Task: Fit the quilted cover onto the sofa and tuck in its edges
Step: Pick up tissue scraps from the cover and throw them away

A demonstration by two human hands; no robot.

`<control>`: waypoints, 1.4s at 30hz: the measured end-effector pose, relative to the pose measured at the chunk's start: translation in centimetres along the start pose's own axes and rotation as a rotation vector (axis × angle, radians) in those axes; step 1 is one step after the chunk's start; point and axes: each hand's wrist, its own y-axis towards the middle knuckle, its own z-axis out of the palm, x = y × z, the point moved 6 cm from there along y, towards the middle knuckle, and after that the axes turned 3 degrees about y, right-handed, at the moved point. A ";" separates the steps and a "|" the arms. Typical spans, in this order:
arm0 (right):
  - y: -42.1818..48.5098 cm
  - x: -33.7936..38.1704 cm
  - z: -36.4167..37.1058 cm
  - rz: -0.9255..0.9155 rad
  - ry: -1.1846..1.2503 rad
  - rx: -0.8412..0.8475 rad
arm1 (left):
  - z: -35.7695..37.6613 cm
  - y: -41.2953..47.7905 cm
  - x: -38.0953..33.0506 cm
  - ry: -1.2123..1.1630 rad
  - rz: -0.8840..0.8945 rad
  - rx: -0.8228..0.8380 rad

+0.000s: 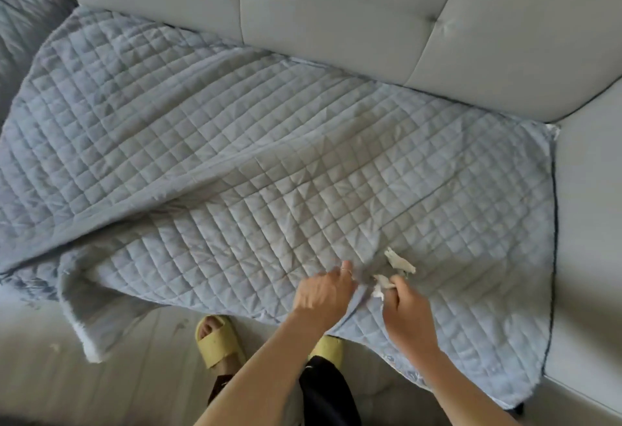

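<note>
We saw a soft yellow open-toed foam slipper (220,341) on the pale grey floor (134,375), and its twin (328,348) partly hidden nearby. Black trouser fabric (323,395) showed just below. Farther up lay crumpled white scraps (399,262), close together.

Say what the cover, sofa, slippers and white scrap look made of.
Quilted cover: soft woven textile with thin padding, matte blue-grey; stitched squares, loose folds.
Sofa: matte grey upholstery, fabric or faux leather, unclear; smooth panels, seams, tufted dimple.
Slippers: moulded foam or rubber likely, matte yellow; thick, seamless.
White scrap pinched in the right hand: crumpled paper or cloth, unclear.
</note>
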 end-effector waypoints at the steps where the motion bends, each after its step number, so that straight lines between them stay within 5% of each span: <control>1: 0.6 -1.0 -1.8 0.012 0.014 -0.053 | 0.5 0.7 -2.0 0.016 0.035 0.016; 4: 2.8 -2.5 -4.4 -0.006 0.002 -0.126 | 2.0 2.4 -6.2 0.069 0.087 0.073; 10: 5.2 -4.3 -1.4 -0.084 -0.256 0.171 | 4.0 3.5 -5.4 0.174 0.080 0.154; 16: 3.8 -3.5 -0.2 -0.041 -0.265 0.201 | 1.7 -0.9 2.0 -0.038 -0.273 0.092; 22: 1.7 3.0 2.3 0.168 0.064 0.238 | -3.4 -5.5 8.0 -0.367 -0.546 0.002; 30: -3.1 27.6 4.6 -0.020 0.167 0.427 | -18.6 -15.4 14.2 -0.545 -0.578 -0.240; 36: -9.3 50.7 5.4 -0.278 0.188 0.530 | -34.1 -27.3 22.9 -1.122 -0.682 -0.674; 42: -15.3 70.7 7.8 -0.544 0.125 0.541 | -46.5 -40.0 33.8 -1.421 -0.679 -0.865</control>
